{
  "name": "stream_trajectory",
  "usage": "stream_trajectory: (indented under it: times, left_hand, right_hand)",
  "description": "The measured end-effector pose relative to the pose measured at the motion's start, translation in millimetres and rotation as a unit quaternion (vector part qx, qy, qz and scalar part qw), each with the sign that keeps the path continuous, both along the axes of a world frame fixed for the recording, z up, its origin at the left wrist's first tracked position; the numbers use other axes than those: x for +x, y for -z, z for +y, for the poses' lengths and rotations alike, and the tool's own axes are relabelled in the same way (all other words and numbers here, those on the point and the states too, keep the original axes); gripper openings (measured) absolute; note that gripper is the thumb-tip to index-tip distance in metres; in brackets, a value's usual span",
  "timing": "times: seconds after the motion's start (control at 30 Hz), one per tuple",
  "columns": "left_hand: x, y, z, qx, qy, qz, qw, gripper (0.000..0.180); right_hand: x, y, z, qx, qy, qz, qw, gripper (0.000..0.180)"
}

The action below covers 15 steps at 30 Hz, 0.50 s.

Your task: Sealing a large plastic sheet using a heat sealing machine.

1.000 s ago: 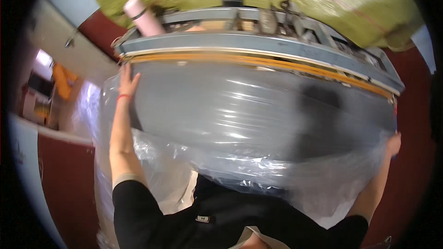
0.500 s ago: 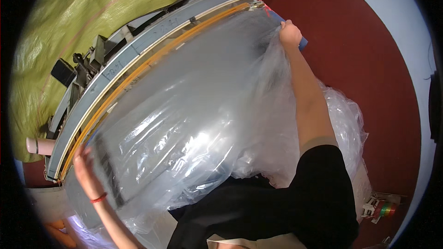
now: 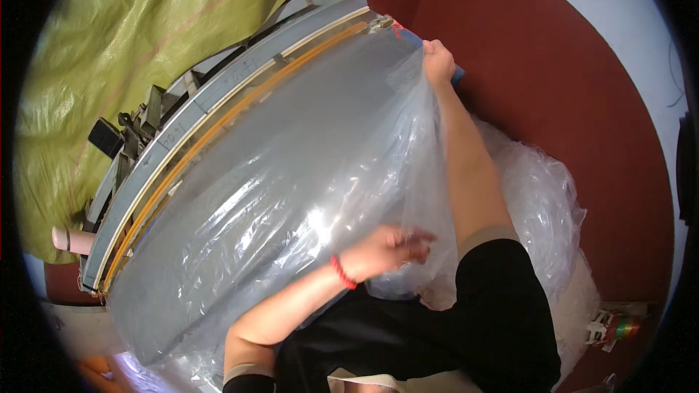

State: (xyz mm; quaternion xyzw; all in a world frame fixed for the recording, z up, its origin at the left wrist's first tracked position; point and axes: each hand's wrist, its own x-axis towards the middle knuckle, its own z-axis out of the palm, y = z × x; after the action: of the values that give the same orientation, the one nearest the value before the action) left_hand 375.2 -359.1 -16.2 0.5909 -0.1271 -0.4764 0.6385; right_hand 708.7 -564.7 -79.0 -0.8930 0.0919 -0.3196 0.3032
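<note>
A large sheet of clear plastic film [image 3: 240, 211] lies across the grey machine table and bunches toward me. My right hand [image 3: 439, 63] is closed on the film's edge at the far right corner, and the film is pulled into folds below the fist. My left hand [image 3: 386, 249], with a red bracelet on its wrist, is over the film near my body. Its fingers are somewhat blurred but look apart, with nothing seen in them. Beyond the film, an orange strip [image 3: 240, 107] runs along the grey metal rail [image 3: 193, 113].
A yellow-green woven sheet [image 3: 145, 36] covers the area behind the rail. A pink bottle [image 3: 71, 240] stands at the left end. More crumpled film [image 3: 542, 204] is heaped at my right, above the dark red floor [image 3: 582, 145]. A multicoloured tape roll [image 3: 625, 327] is at lower right.
My left hand has swung from the table's left end to the right, near my body. My right hand stays on the film, slightly lower and further left in view.
</note>
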Motion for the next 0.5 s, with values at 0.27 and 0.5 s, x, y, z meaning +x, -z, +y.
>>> stream_trajectory:
  times: [0.27,0.5]
  left_hand:
    - [-25,-26,51,-0.494,0.035,-0.239,0.835,0.025]
    - [-54,2,41,-0.185,-0.044,-0.010,0.982,0.033]
  right_hand:
    - [-4,-5,-2,0.031,-0.006,0.008,0.999,0.032]
    - [3,-1,13,-0.034,0.008,0.038,0.999,0.034]
